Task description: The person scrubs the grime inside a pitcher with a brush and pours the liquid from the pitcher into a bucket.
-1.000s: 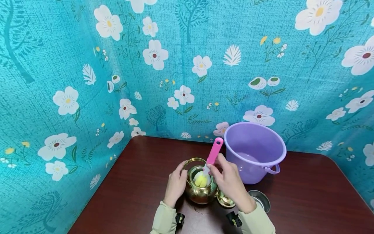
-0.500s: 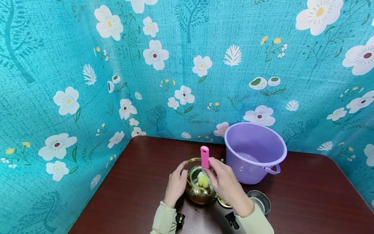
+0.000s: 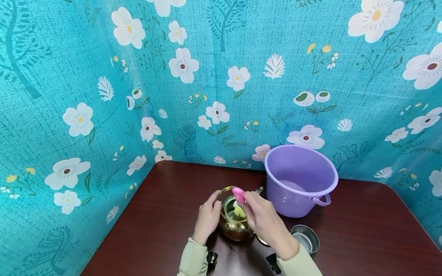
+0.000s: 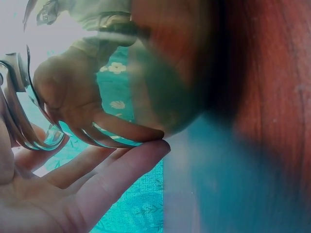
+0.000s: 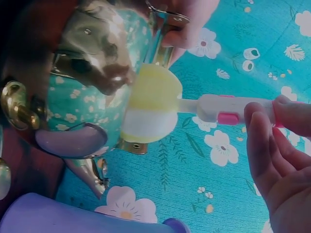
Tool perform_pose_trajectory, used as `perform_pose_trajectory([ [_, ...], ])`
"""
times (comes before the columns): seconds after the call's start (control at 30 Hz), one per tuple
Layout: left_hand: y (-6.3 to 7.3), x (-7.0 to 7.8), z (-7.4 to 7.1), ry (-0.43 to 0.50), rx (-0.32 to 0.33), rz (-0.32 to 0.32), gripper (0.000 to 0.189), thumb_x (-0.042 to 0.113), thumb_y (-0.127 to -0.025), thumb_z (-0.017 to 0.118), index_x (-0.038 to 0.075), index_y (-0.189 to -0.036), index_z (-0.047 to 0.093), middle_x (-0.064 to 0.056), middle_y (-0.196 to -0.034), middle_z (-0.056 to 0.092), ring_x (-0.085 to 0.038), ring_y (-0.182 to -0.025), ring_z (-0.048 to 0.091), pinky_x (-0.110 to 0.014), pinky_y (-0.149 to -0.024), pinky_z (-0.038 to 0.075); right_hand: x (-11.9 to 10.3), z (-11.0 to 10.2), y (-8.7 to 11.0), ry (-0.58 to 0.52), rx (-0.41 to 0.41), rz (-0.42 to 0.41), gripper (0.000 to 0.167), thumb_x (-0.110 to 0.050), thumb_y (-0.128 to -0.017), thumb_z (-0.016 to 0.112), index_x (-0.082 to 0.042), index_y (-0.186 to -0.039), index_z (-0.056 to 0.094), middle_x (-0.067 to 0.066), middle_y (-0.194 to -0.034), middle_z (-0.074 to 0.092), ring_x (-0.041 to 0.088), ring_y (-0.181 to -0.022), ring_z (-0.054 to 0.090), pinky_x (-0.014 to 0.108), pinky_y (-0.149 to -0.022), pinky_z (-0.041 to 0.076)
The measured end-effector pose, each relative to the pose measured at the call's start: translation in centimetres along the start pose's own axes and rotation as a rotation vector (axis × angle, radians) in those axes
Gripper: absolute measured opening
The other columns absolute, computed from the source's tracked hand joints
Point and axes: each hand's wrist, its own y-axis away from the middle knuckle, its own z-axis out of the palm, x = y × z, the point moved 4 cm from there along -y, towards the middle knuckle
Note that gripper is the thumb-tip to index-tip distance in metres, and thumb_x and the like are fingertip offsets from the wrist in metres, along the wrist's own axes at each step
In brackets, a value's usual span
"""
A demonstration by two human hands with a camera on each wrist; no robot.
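A shiny brass teapot (image 3: 235, 232) stands on the table with its mouth uncovered. My left hand (image 3: 208, 215) holds it at the left side, near the raised handle; in the left wrist view, fingers (image 4: 121, 177) lie against the round body. My right hand (image 3: 265, 218) pinches the pink-and-white handle (image 5: 233, 109) of a sponge brush. The brush's yellow-and-white sponge head (image 5: 153, 104) is at the teapot's mouth, partly inside. A gold lid (image 3: 261, 240) lies right of the teapot, mostly hidden under my right hand.
Behind my right hand stands a purple bucket (image 3: 288, 201), its handle hanging at the right. A small metal strainer (image 3: 307, 239) sits near my right forearm. The dark red table (image 3: 172, 191) meets a turquoise flowered cloth (image 3: 193, 126) at the back and left.
My right hand has moved slightly left and tipped the brush, so its pink handle now points toward the head camera. The sponge has shifted in the teapot's mouth. My left hand stays put.
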Motion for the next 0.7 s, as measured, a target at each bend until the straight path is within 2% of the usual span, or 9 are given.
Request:
perform_pose_trajectory([
  [0.13,0.1,0.0,0.0,0.001,0.0,-0.006,0.039,0.018,-0.094,0.048,0.024,-0.13,0.061,-0.005,-0.123,0.067,-0.026,-0.109,0.066,-0.047,-0.088,0.051,0.1,0.2,0.4,-0.025,0.011,-0.032,0.007,-0.008,-0.091,0.064,-0.012,-0.095,0.06,-0.006,-0.077,0.055,0.006,-0.067,0.052,0.018,-0.063,0.043],
  [0.3,0.1,0.0,-0.1,0.003,0.005,-0.004,0.038,0.019,-0.095,0.048,0.025,-0.13,0.062,-0.004,-0.123,0.068,-0.026,-0.11,0.065,-0.048,-0.09,0.051,0.1,0.4,0.7,-0.017,0.012,-0.072,0.016,-0.008,-0.093,0.061,-0.013,-0.108,0.063,-0.006,-0.084,0.059,0.006,-0.072,0.056,0.021,-0.067,0.047],
  [0.4,0.1,-0.1,-0.1,0.003,0.004,-0.006,0.038,0.02,-0.094,0.048,0.026,-0.129,0.062,-0.004,-0.122,0.068,-0.026,-0.11,0.065,-0.048,-0.09,0.051,0.1,0.5,0.9,-0.012,0.046,-0.104,0.011,-0.014,-0.097,0.055,-0.012,-0.104,0.063,-0.006,-0.085,0.058,0.006,-0.074,0.057,0.02,-0.068,0.047],
  [0.5,0.0,-0.1,-0.1,0.003,-0.001,-0.008,0.038,0.021,-0.095,0.048,0.027,-0.13,0.061,-0.005,-0.121,0.068,-0.025,-0.107,0.066,-0.047,-0.089,0.051,0.2,0.5,1.1,-0.034,0.09,-0.132,0.016,-0.018,-0.1,0.05,-0.01,-0.103,0.064,-0.004,-0.088,0.061,0.007,-0.077,0.059,0.02,-0.072,0.049],
  [0.7,0.0,-0.1,-0.1,0.006,-0.007,-0.013,0.04,0.021,-0.095,0.048,0.024,-0.133,0.06,-0.011,-0.118,0.069,-0.023,-0.098,0.067,-0.045,-0.086,0.052,0.5,0.5,1.5,-0.103,0.15,-0.159,0.014,-0.014,-0.097,0.055,-0.006,-0.103,0.064,0.0,-0.095,0.065,0.01,-0.081,0.062,0.019,-0.076,0.05],
])
